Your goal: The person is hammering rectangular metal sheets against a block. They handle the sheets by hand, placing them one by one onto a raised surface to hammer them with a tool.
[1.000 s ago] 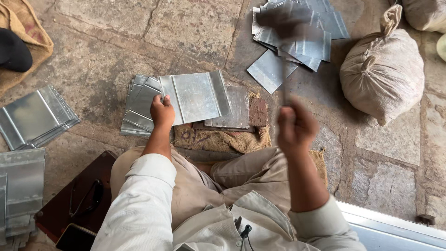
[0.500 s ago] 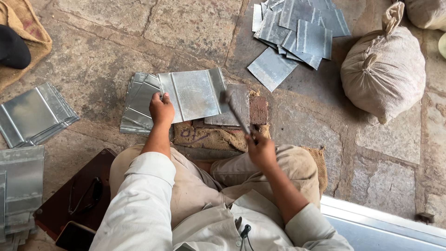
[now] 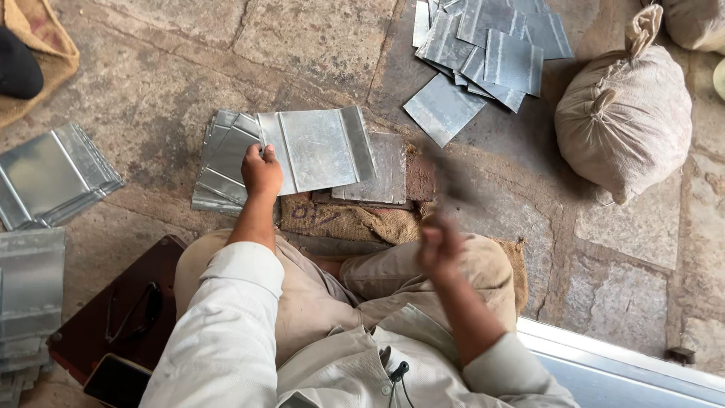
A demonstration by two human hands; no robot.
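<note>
**Keeping the sheet steady on the block**

Stone floor, rough and dusty, carries everything. A folded metal sheet [image 3: 317,149] lies over a flat block [image 3: 419,177] beside burlap [image 3: 340,221]. Left hand [image 3: 261,172] presses flat on the sheet's near edge, its grip closed on nothing. Right hand [image 3: 440,243] is blurred; its grip seems closed on a hammer [image 3: 453,185], though I cannot tell for certain. Best to pin the sheet firmly, fingers clear of the block.

Bare stone floor [image 3: 151,83] lies open; sack [image 3: 623,113] blocks the right.
</note>
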